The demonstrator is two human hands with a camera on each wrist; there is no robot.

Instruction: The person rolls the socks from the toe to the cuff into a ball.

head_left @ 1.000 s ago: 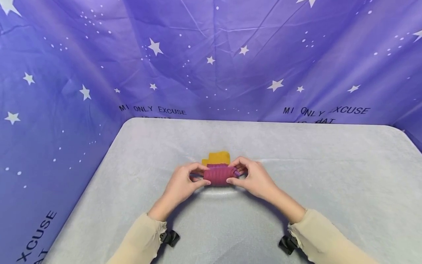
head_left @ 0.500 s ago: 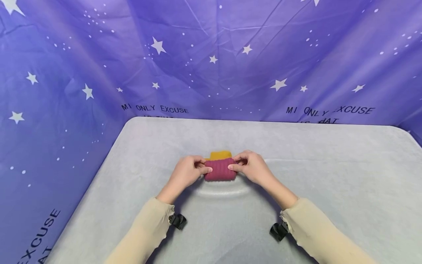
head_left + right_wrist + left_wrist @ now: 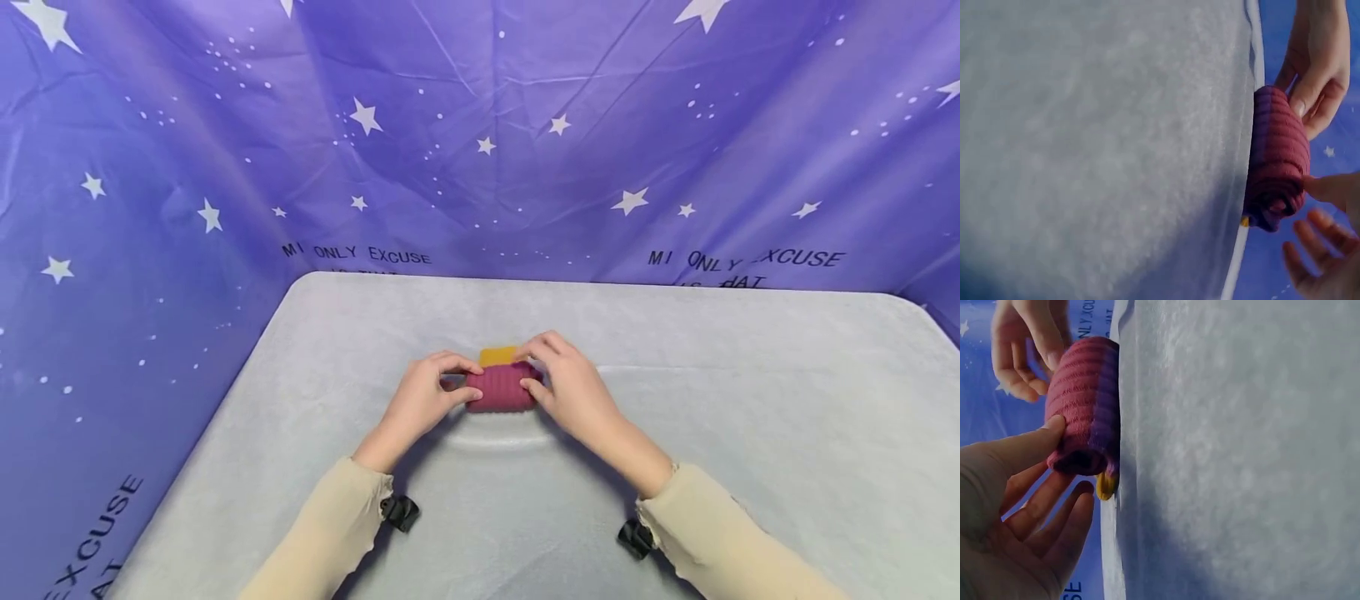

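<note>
A rolled, ribbed knit piece (image 3: 500,388), maroon outside with purple along one side, lies on the table; its exact kind cannot be told. A flat yellow part (image 3: 498,357) sticks out behind the roll. At the roll's left end my left hand (image 3: 422,400) pinches it, thumb on the near face and index finger at the top. My right hand (image 3: 573,392) is at the other end. In the right wrist view its thumb touches the rolled knit (image 3: 1279,147), while the other fingers (image 3: 1316,250) stand spread apart from it. The underside is hidden.
A grey-white cloth covers the table (image 3: 750,400). Its far edge meets a purple curtain (image 3: 480,183) with white stars and black lettering, which also hangs along the left side. Black cameras (image 3: 401,512) sit at the cuffs of the beige sleeves.
The roll has shifted slightly away from the person, and less of the yellow part shows. The right fingers have lifted and loosened over the roll; the left hand stays at its end.
</note>
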